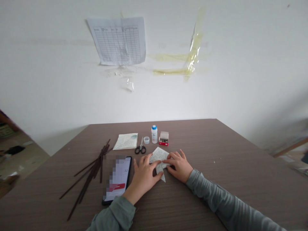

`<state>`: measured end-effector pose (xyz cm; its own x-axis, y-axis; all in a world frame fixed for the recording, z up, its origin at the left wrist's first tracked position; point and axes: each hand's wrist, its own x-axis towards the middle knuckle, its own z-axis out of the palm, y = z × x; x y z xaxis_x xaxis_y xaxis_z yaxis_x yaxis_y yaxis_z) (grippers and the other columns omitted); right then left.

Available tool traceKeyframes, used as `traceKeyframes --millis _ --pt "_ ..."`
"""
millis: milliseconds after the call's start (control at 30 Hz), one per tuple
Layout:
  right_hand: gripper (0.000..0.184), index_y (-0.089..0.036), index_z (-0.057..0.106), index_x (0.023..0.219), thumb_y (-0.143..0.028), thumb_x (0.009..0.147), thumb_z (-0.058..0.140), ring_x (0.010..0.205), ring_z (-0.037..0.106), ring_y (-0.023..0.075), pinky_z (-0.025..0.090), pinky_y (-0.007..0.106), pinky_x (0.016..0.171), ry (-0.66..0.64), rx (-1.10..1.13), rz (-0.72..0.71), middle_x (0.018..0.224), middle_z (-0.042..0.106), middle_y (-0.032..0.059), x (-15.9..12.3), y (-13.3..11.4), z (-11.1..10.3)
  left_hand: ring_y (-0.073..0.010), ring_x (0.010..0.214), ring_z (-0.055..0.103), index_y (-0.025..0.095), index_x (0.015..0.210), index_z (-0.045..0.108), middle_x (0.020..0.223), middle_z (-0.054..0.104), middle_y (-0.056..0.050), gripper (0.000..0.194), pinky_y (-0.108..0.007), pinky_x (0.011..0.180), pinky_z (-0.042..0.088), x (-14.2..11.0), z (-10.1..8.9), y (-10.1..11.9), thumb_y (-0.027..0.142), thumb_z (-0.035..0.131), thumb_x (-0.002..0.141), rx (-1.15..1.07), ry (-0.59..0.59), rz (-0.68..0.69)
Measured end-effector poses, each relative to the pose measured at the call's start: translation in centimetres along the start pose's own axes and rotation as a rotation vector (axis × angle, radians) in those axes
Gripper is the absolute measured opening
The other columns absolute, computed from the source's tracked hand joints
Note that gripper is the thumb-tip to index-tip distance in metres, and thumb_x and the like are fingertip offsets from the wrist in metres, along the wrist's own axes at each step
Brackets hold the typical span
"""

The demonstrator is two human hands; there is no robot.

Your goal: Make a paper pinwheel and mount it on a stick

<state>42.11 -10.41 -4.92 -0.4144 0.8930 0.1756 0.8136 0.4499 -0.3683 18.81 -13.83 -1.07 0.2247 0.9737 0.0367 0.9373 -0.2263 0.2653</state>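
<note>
Pressing folded paper (159, 156) flat, left hand (142, 177) and right hand (179, 165) lay open on it; scissors (140, 148), blue-capped bottle (154, 134) sat untouched beyond it.

**Wood-grain tabletop, things spread ahead of the hands**

The brown tabletop (192, 141) carries a folded paper (160, 157) beneath the left hand (144, 175) and right hand (179, 165). Just left of the left hand lies a smartphone (117, 179), with scattered dark thin sticks (92, 173) beyond it. Ahead of the hands, left to right, are a folded white sheet (125, 141), scissors (141, 148), a small round lid (146, 140), an upright white bottle (154, 134) with a blue cap, and an open box of metal fasteners (164, 138).
</note>
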Motion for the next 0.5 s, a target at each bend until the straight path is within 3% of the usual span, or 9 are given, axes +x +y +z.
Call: traceKeyframes --millis 233,367,500 --pt "0.044 -0.043 0.099 0.148 -0.025 0.113 0.078 0.147 0.081 0.0406 0.037 0.089 0.154 0.014 -0.012 -0.023 0.143 0.093 0.0097 -0.1 0.2 0.3 -0.0539 0.188 0.054 0.042 0.167 0.092 0.200 0.065 -0.015 0.055 -0.099 0.151 0.037 -0.1 -0.8 0.5 0.034 0.089 0.113 0.032 -0.049 0.001" --pt "0.038 -0.040 0.101 0.141 -0.026 0.114 0.079 0.144 0.084 0.0392 0.039 0.084 0.156 0.043 0.032 -0.011 0.139 0.095 0.0091 -0.1 0.8 0.5 -0.0557 0.185 0.058 0.042 0.163 0.094 0.197 0.069 -0.015 0.053 -0.095 0.151 0.043 0.1 0.0 0.1 0.034 0.092 0.110 0.011 -0.009 0.003" --pt "0.034 -0.037 0.101 0.141 -0.030 0.113 0.082 0.141 0.085 0.0401 0.041 0.089 0.153 0.055 0.066 -0.033 0.137 0.095 0.0099 0.1 1.6 1.0 -0.0592 0.183 0.060 0.044 0.164 0.093 0.196 0.070 -0.013 0.057 -0.097 0.150 0.045 0.4 0.8 -0.5 0.036 0.093 0.107 0.016 0.015 0.024"
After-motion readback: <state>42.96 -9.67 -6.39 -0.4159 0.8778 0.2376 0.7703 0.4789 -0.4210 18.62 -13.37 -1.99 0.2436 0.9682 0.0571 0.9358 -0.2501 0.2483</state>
